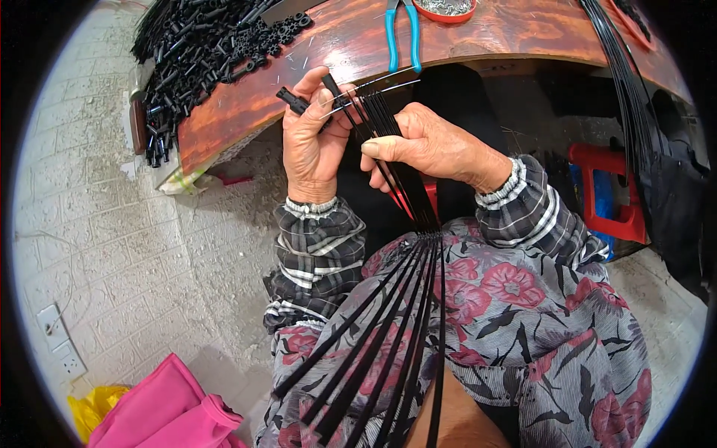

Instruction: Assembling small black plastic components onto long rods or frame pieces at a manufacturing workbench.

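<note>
Over my lap runs a bundle of thin black ribs (409, 187), like those of an umbrella frame. The ribs are joined partway down and fan out toward me below. My right hand (437, 145) is closed around the bundle, its thumb lying across the front. My left hand (314, 142) pinches a black plastic tube fitting (293, 101) at the upper ends of some ribs. Two thin shiny wires (381, 88) stretch from the left fingers across the rib tips. Exactly how wires, fitting and ribs connect is too small to tell.
Ahead is a curved reddish wooden table (246, 112) with a heap of black plastic fittings (209, 52). Teal-handled pliers (403, 37) and a red dish (446, 7) of small metal pieces lie there. More black ribs (631, 112) hang at right, near a red stool (612, 201).
</note>
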Available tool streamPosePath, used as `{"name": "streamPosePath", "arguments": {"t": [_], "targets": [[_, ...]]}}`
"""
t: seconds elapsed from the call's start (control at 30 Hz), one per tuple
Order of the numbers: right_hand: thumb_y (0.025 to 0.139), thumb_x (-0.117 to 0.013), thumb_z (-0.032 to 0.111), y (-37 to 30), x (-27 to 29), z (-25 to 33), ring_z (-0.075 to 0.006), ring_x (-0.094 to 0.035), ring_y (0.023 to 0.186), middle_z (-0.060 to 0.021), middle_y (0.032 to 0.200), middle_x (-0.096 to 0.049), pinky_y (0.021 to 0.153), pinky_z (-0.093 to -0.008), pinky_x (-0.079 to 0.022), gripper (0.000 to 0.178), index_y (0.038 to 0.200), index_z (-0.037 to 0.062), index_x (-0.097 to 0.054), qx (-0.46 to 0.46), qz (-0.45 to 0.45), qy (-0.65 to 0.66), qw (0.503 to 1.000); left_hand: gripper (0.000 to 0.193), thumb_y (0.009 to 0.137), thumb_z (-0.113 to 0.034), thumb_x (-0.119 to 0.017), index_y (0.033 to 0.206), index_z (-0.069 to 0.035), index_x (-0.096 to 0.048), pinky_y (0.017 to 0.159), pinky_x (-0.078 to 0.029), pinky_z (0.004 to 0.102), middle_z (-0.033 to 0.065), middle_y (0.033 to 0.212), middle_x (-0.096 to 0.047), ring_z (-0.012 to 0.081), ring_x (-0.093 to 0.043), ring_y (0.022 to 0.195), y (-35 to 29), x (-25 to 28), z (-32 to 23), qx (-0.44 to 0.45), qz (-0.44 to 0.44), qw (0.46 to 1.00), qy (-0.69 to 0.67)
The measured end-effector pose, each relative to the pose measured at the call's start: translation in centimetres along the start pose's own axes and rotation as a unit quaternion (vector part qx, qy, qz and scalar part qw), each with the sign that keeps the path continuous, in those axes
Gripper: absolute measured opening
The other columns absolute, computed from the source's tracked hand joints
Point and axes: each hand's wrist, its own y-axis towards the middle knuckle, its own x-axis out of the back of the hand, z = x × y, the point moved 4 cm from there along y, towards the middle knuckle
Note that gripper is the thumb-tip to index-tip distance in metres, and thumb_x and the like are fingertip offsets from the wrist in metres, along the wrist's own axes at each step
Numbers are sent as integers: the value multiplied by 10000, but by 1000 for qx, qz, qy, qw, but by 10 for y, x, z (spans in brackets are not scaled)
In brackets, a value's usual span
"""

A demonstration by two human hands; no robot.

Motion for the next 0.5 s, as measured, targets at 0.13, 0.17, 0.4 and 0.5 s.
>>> {"name": "streamPosePath", "arguments": {"t": [0.13, 0.17, 0.4, 0.5], "targets": [[825, -548, 194, 3, 0, -5, -135, -599, 541, -99, 632, -620, 506, -212, -476, 251, 779, -47, -602, -6, -21, 3, 1000, 320, 811, -15, -540, 1125, -12, -475, 741, -513, 350, 139, 977, -580, 212, -584, 875, -2, 5, 3, -17, -3, 1000, -4], [827, -547, 190, 3, 1, -6, -133, -599, 542, -97, 631, -619, 505, -211, -476, 246, 779, -45, -601, -3, -21, 8, 1000, 320, 811, -15, -540, 1125, -12, -475, 741, -513, 350, 139, 977, -580, 212, -584, 875, -3, 4, 3, -17, -2, 1000, -3], [836, -542, 183, 9, 2, -7, -127, -590, 529, -89, 627, -613, 492, -216, -471, 241, 776, -43, -598, -7, 0, 11, 1000, 378, 790, 27, -491, 1161, 61, -428, 800, -475, 358, 158, 1046, -550, 232, -568, 909, -12, -9, -2, 5, -37, 999, 27], [837, -538, 188, 12, 2, -11, -126, -585, 521, -89, 622, -608, 490, -216, -468, 246, 792, -47, -594, 3, 3, 8, 1000, 248, 825, -68, -564, 1037, 55, -525, 707, -482, 294, 135, 985, -581, 168, -575, 780, -12, -8, -7, -9, -103, 990, 101]]}}
